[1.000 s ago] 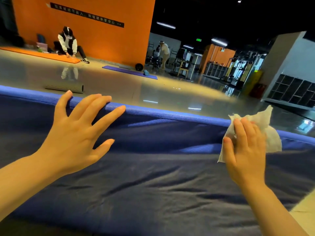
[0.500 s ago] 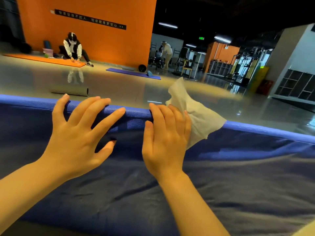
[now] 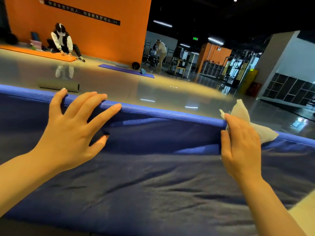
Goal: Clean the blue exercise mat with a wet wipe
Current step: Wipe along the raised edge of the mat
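Observation:
The blue exercise mat (image 3: 153,176) fills the lower half of the head view, its wrinkled surface ending in a raised far edge. My left hand (image 3: 71,132) rests flat on that edge at the left, fingers spread and straight. My right hand (image 3: 240,149) presses the white wet wipe (image 3: 245,120) onto the far edge at the right, fingers straight on top of it. The wipe's loose corners stick out beyond my fingertips.
A grey rolled mat (image 3: 58,86) lies on the glossy floor just past the far edge. Farther off are a purple mat (image 3: 126,70), an orange mat (image 3: 39,54) with a person (image 3: 64,42) kneeling on it, another person (image 3: 161,51) and gym equipment at the back.
My right hand has slid the wipe along the far edge from beside my left hand back to the right. My left hand has stayed in place.

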Tool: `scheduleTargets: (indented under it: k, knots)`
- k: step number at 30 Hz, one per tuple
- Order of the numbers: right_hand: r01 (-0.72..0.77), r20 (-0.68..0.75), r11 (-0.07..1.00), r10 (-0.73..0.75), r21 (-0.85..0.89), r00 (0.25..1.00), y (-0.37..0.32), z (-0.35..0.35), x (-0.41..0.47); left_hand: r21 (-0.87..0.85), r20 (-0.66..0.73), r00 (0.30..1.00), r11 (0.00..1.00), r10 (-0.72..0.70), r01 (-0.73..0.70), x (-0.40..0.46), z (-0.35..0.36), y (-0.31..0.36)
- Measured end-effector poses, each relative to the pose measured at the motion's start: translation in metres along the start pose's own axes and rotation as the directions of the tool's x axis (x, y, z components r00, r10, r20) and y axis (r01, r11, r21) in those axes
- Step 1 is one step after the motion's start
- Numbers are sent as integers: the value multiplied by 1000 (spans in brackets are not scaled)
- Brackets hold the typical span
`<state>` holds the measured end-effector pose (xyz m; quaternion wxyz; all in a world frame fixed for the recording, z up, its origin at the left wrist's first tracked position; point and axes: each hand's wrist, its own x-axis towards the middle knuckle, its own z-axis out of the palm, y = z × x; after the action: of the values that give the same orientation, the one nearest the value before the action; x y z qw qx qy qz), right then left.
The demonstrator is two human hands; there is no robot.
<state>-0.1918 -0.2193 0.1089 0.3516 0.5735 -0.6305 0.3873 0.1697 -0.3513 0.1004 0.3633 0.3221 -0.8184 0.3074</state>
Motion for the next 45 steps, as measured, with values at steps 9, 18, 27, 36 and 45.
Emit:
scheduleTargets:
  k: [9, 18, 27, 36, 45]
  knots:
    - [-118, -323, 958, 202, 260, 925, -79, 42, 15, -14, -22, 999, 999, -29, 29, -2, -2, 5]
    - [120, -160, 912, -61, 393, 985, -201, 73, -3, -2, -12, 1000, 1000, -2, 2, -7, -3, -1]
    - [206, -53, 971, -201, 119, 978, -139, 60, -3, 1, -28, 999, 999, 41, -41, -1, 0, -8]
    - [-57, -45, 998, 56, -25, 997, -40, 29, -8, -34, -11, 1000, 999, 9, -9, 4, 6, -5]
    - [-256, -186, 946, 293, 198, 938, -91, 50, 1, -28, -32, 999, 999, -25, 24, 2, 5, 0]
